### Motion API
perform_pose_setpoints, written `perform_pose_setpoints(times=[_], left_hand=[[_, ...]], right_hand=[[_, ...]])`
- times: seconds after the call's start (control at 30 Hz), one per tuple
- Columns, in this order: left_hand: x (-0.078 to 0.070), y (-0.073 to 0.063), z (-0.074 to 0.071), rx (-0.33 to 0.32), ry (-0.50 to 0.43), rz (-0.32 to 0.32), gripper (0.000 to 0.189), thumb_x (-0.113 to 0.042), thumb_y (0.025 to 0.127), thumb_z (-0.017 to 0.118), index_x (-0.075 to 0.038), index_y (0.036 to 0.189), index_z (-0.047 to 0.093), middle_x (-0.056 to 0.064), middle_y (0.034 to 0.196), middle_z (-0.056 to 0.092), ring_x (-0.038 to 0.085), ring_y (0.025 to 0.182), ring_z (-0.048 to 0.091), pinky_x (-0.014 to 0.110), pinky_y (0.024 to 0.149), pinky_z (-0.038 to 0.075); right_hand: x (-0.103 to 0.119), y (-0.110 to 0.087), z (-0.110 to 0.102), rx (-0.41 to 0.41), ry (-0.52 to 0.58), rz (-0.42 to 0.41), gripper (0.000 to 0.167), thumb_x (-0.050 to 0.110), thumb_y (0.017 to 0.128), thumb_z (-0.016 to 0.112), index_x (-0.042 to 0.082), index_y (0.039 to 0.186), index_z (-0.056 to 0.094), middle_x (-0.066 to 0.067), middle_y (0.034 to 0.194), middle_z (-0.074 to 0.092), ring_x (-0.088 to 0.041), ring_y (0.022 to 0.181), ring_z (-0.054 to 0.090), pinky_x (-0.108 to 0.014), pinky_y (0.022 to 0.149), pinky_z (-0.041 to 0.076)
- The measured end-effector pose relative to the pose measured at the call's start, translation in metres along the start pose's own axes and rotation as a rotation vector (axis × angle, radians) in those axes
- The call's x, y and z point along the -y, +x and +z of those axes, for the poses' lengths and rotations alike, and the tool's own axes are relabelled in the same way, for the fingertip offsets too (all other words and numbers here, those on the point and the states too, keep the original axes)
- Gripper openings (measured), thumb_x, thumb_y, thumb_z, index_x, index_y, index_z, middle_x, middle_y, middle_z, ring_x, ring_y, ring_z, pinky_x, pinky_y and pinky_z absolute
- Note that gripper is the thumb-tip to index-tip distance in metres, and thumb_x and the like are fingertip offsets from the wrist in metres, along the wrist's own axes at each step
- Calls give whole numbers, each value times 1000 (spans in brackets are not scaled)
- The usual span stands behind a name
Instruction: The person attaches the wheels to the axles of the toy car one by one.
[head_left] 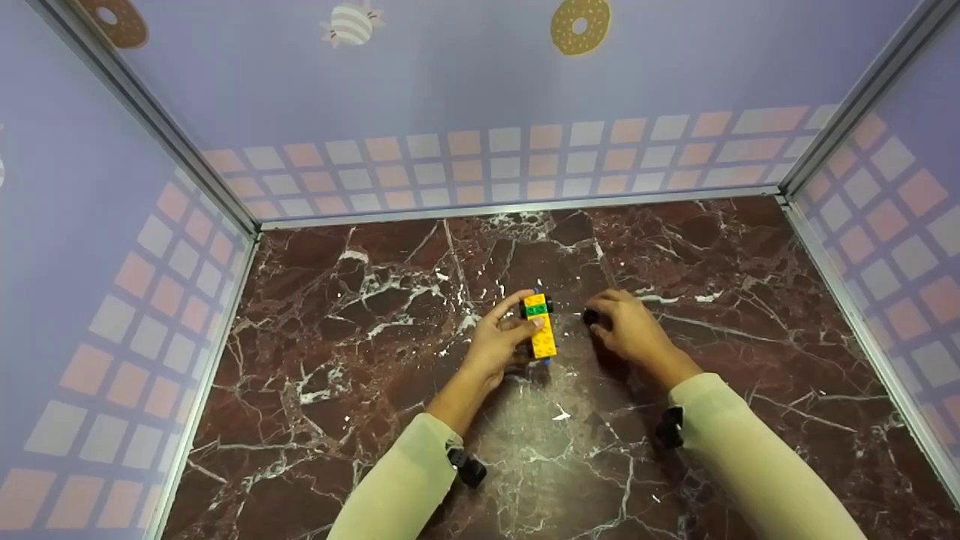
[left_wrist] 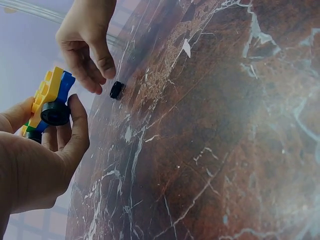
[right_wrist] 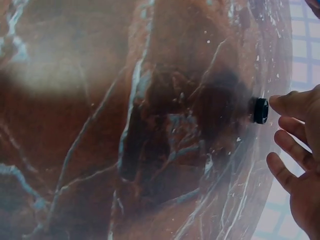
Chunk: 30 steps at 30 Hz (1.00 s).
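A toy car (head_left: pixel 542 337) of yellow and green building bricks on a blue base is gripped by my left hand (head_left: pixel 495 345), thumb on top and fingers at the underside. In the left wrist view, black wheels (left_wrist: pixel 55 114) show on the side of its blue base (left_wrist: pixel 66 86). A loose black wheel (right_wrist: pixel 261 110) stands on the tabletop. My right hand (head_left: pixel 634 326) is right at this wheel, its fingers loosely bent. From the right wrist, one fingertip appears at or just touching the wheel; whether it makes contact I cannot tell.
Dark red marbled tabletop (head_left: pixel 360 420) with white veins lies under both hands. Purple panels with pink and white squares (head_left: pixel 465 169) rise at the back and both sides, with metal strips (head_left: pixel 420 217) along their lower edges.
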<state>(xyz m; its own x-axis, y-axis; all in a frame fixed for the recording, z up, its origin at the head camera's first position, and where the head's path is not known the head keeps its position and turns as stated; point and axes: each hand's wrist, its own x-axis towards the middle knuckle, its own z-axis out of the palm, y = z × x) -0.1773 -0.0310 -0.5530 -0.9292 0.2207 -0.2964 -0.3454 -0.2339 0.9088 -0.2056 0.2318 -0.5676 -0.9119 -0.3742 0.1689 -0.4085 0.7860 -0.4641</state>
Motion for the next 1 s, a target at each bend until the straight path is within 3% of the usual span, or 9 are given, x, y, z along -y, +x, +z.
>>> perform_pose_setpoints(times=[0.33,0.43,0.57,0.7,1.0], left_hand=[[-1,-2,1,15,-5,15,56,-4,103,76,-22,154,64,10,107,74,27,89,79,61,78,71],[-1,-3,1,21,-7,16,55,-5,103,76,-23,154,64,12,109,74,28,89,79,62,78,70],[-1,-3,1,15,14,10,57,-7,103,77,-21,156,63,13,111,75,30,90,79,63,81,70],[0,-4,1,21,43,10,57,-10,104,77,-20,158,61,13,115,75,29,89,79,65,83,69],[0,-6,2,48,61,1,53,-13,105,77,-30,153,65,15,126,70,28,94,78,60,80,71]], right_hand=[[-5,-4,11,-22,-18,-92,31,-6,89,79,-1,119,81,-19,120,77,-44,111,70,-60,102,62],[-18,-3,21,-50,3,-117,29,-5,87,78,1,115,82,-16,116,77,-43,106,70,-59,96,63],[-20,-4,23,-62,12,-118,26,-6,87,77,0,111,83,-16,111,76,-42,103,71,-60,94,64],[-6,-8,13,-50,-11,-91,24,-10,87,76,-1,108,82,-17,107,74,-42,102,71,-59,95,64],[-7,-10,13,-46,-14,-73,22,-8,87,77,-1,107,82,-16,104,69,-41,101,70,-57,95,64]])
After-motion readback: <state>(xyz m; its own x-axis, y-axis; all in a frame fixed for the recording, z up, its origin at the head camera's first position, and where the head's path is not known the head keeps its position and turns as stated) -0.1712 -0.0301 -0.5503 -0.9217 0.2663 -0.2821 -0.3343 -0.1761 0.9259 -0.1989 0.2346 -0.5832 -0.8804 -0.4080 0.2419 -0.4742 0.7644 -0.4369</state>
